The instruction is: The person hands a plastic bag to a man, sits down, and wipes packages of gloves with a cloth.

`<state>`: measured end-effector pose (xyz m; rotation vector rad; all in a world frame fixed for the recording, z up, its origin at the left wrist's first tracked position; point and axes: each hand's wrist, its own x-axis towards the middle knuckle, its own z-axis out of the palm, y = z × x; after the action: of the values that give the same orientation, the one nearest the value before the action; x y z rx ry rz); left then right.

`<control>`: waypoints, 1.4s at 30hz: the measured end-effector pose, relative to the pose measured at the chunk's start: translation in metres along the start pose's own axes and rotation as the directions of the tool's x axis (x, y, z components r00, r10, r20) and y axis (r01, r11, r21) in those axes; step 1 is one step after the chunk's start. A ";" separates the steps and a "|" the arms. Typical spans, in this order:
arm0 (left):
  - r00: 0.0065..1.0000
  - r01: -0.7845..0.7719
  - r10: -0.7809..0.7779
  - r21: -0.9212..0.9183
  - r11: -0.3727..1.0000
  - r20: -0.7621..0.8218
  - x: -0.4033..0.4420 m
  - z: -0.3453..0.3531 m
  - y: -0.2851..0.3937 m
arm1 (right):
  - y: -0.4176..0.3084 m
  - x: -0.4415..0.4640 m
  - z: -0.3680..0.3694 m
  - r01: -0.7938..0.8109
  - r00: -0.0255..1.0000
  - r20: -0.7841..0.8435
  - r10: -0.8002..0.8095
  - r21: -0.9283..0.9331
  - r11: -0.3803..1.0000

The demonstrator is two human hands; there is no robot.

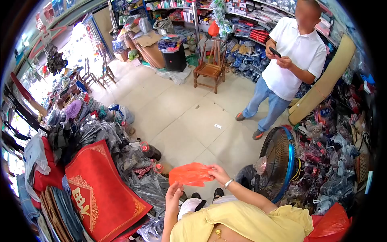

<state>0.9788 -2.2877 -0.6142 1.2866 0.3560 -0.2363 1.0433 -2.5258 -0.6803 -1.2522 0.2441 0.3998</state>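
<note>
A thin orange-red plastic bag (189, 174) hangs between my two hands, stretched sideways above my feet. My right hand (219, 174), with a bracelet at the wrist, pinches the bag's right end. At the bag's lower left edge is my left hand (174, 192), fingers raised and apart, close to the bag; whether it touches the bag is hard to tell. A large red mat (102, 189) with gold patterns lies to the left on piled goods. Bottles with red caps (151, 150) stand beyond the bag.
A person (292, 56) in a white shirt stands at the upper right, holding a phone. A blue-rimmed fan (277, 165) stands right of my right arm. A wooden chair (210, 68) is on the tiled floor (177, 109). Wrapped goods (330, 161) are heaped on both sides.
</note>
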 end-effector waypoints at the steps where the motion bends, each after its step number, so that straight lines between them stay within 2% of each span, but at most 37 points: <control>1: 1.000 -0.002 0.002 0.001 1.000 0.003 0.003 0.006 0.003 | 0.008 -0.002 -0.009 0.004 1.000 -0.002 -0.004 0.000 1.000; 4: 0.998 -0.026 0.023 0.053 0.998 0.051 0.006 0.015 0.009 | 0.011 -0.008 -0.017 -0.024 0.998 -0.047 0.029 0.096 0.995; 6: 0.997 -0.029 0.024 0.065 0.997 0.078 0.008 0.016 0.008 | -0.018 -0.012 0.002 0.073 0.997 -0.041 -0.071 0.069 0.995; 10: 0.999 -0.020 0.018 0.046 0.999 0.045 -0.001 0.011 0.009 | -0.031 -0.001 0.032 0.142 0.989 0.035 -0.144 0.052 0.988; 12: 1.000 -0.027 0.027 -0.002 1.000 0.004 -0.005 0.003 0.003 | -0.032 0.001 0.038 0.060 0.990 0.132 -0.042 -0.136 0.989; 14: 0.999 -0.028 0.028 0.000 1.000 -0.030 -0.012 -0.004 -0.001 | -0.021 0.004 0.043 0.039 0.987 0.162 -0.023 -0.094 0.995; 17: 0.996 -0.030 0.028 -0.018 0.999 -0.088 -0.022 -0.013 -0.004 | -0.014 -0.002 0.057 -0.113 0.971 0.203 0.128 -0.085 0.990; 18: 0.994 -0.030 0.026 -0.035 0.999 -0.110 -0.024 -0.014 -0.004 | -0.012 -0.001 0.060 -0.112 0.969 0.210 0.129 -0.091 0.989; 21: 0.990 -0.037 0.031 -0.037 0.999 -0.139 -0.028 -0.016 -0.003 | -0.014 -0.001 0.063 -0.136 0.962 0.237 0.134 -0.010 0.991; 23: 0.990 -0.041 0.036 -0.037 0.998 -0.139 -0.026 -0.015 -0.003 | -0.026 0.000 0.054 -0.128 0.976 0.199 0.093 0.173 0.976; 24: 0.990 -0.046 0.041 -0.034 0.998 -0.135 -0.025 -0.014 -0.003 | -0.025 -0.001 0.048 -0.129 0.976 0.197 0.095 0.172 0.977; 26: 0.991 -0.029 0.027 -0.020 0.999 -0.127 -0.020 -0.011 -0.004 | -0.021 -0.002 0.034 -0.142 0.979 0.189 0.080 0.343 0.929; 30: 0.997 -0.029 0.028 -0.005 1.000 -0.067 -0.011 0.002 0.005 | -0.013 -0.008 0.018 -0.160 0.985 0.135 0.109 0.455 0.876; 34: 0.999 -0.043 0.044 0.009 0.999 -0.023 -0.004 0.009 0.007 | -0.004 -0.012 0.006 -0.153 0.988 0.054 0.145 0.468 0.870; 39: 1.000 -0.029 0.029 0.009 1.000 0.006 0.001 0.006 0.003 | -0.015 -0.012 0.031 -0.223 0.975 0.083 0.207 0.366 0.904; 40: 1.000 -0.031 0.031 0.010 0.999 0.006 -0.001 0.006 0.004 | -0.012 -0.007 0.033 -0.221 0.975 0.084 0.205 0.367 0.904; 42: 0.998 -0.047 0.047 0.003 0.999 -0.031 -0.006 0.004 0.008 | -0.010 0.003 0.039 -0.166 0.981 0.144 0.133 0.249 0.954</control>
<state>0.9770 -2.2896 -0.6042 1.3006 0.3518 -0.1767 1.0486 -2.4913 -0.6608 -0.9497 0.2754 0.5572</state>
